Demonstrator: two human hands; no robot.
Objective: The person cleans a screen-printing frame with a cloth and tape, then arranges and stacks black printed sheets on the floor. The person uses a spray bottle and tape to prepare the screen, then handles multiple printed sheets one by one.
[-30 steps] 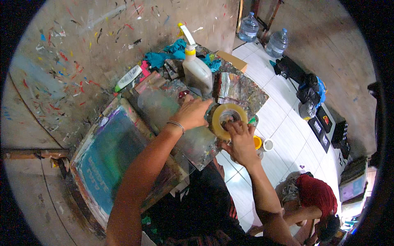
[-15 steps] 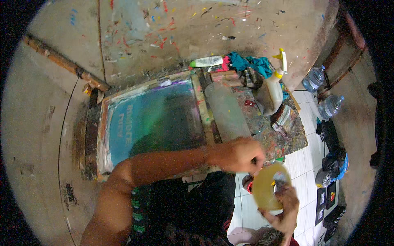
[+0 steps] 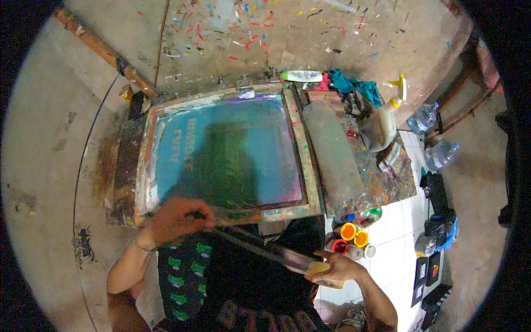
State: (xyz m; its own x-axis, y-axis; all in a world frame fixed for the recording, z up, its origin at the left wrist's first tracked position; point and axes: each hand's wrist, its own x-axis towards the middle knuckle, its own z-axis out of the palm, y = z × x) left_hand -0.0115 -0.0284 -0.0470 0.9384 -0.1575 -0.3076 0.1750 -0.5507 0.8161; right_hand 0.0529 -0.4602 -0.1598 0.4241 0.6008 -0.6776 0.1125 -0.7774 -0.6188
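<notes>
Tape roll [image 3: 319,272] | gripped in R hand [image 3: 343,266] | L hand [image 3: 180,219] pinching strip [image 3: 249,243], nr frame [image 3: 276,214]

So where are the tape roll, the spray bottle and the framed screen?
Tape roll [image 3: 317,269]: head view, its yellowish edge.
Spray bottle [image 3: 380,130]: head view, its body.
Framed screen [image 3: 228,152]: head view, its mesh, in shadow.

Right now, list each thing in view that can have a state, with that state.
Tape roll: held in right hand, partly unwound
Tape strip: drawn out, running to left hand, motion-blurred
Framed screen: lying flat
Spray bottle: upright, trigger head fitted
White bottle: lying on its side
Teal cloth: crumpled
Yellow-rimmed pots: open
Water jugs: upright, on the floor
</notes>
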